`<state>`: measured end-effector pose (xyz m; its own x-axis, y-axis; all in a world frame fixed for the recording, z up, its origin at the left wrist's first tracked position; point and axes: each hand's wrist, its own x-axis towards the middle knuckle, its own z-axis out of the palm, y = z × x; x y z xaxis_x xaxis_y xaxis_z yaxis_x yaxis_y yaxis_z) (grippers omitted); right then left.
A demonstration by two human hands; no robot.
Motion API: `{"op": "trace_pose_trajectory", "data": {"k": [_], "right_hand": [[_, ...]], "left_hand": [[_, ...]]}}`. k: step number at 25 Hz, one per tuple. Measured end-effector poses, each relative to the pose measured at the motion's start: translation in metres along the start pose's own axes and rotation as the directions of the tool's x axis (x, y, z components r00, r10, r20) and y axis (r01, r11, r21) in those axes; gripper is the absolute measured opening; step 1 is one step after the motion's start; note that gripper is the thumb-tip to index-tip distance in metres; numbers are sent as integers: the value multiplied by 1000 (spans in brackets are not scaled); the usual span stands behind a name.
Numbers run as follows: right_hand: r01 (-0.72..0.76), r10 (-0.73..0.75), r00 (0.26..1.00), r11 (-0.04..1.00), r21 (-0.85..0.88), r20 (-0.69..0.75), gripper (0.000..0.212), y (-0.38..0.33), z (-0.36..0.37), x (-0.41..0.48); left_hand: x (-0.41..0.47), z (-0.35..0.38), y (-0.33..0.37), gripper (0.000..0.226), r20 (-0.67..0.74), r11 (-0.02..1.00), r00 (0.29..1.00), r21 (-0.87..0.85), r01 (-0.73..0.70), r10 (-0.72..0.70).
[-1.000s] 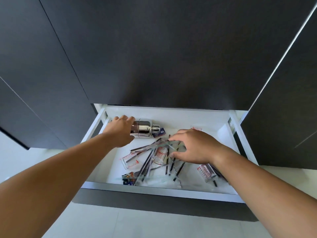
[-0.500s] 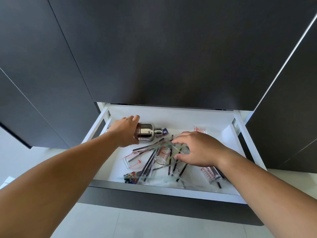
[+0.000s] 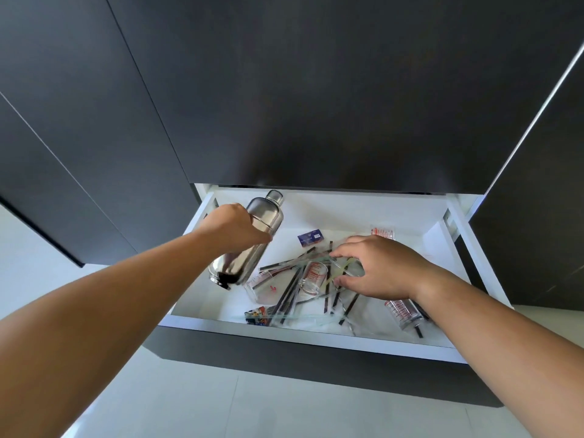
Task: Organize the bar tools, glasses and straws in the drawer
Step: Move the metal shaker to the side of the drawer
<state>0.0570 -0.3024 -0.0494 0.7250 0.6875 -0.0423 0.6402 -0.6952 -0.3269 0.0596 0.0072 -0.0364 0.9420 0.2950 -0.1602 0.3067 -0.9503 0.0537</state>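
Observation:
The white drawer (image 3: 316,338) stands pulled out below dark cabinet fronts. My left hand (image 3: 235,228) grips a steel cocktail shaker (image 3: 252,245), lifted and tilted with its cap toward the back. My right hand (image 3: 377,268) reaches into a tangle of black and clear straws (image 3: 290,287) in the drawer's middle, with its fingers curled round a few of them. Small measuring glasses with red marks lie among the straws (image 3: 311,276), at the left (image 3: 262,284), at the right front (image 3: 404,312) and at the back right (image 3: 383,233).
A small blue card (image 3: 311,238) lies near the back of the drawer. A colourful packet (image 3: 256,315) sits at the front wall. Dark cabinet doors (image 3: 316,90) rise behind and beside the drawer. Pale floor tiles (image 3: 221,403) lie below.
My left hand has lifted the shaker from lying flat at the back left and swung it to a steep tilt. My right hand stays among the straws.

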Motion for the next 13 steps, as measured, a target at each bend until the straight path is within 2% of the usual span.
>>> {"op": "trace_pose_trajectory", "data": {"k": [4, 8, 13], "right_hand": [[-4, 4, 1000, 1000, 13, 0, 57, 1, 1, -3], [11, -11, 1000, 1000, 8, 2, 56, 5, 2, -2], [38, -38, 999, 999, 11, 7, 55, 4, 2, 1]], "left_hand": [[-9, 6, -6, 66, 79, 990, 987, -8, 141, -140], [-17, 12, -13, 53, 130, 986, 979, 73, 147, -155], [-32, 20, -22, 46, 271, 976, 940, 129, 178, -207]]}}
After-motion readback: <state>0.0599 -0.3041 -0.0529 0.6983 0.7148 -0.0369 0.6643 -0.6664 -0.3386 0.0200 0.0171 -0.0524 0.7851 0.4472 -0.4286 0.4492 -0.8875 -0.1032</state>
